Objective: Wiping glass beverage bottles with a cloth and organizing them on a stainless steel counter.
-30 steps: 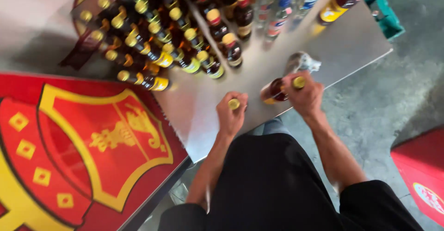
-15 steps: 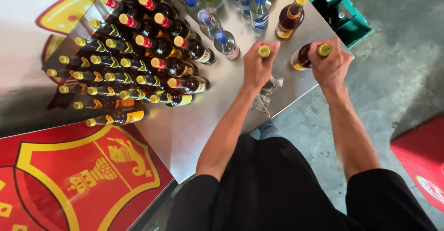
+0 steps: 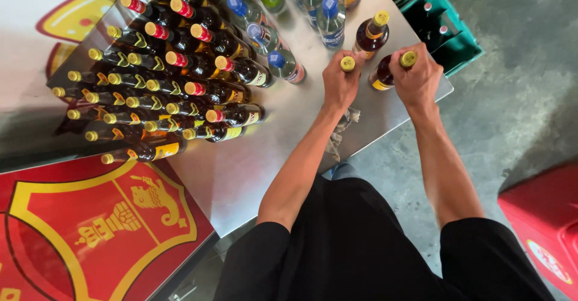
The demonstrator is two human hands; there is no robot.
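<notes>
Nearing the standing brown bottle, both hands' capped bottles.

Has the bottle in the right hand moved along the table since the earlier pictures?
Yes. The dark bottle in the right hand now stands near the clear blue-capped bottles, farther from the table edge.

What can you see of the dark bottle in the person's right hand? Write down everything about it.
The dark bottle looks like brown glass holding dark liquid, with a yellow cap and a yellow label band near its base. It stands on the metal table near the edge, seen from above and appearing tilted. The right hand wraps its neck and upper body, with the cap poking out above the fingers. A similar yellow-capped bottle stands close behind it.
</notes>
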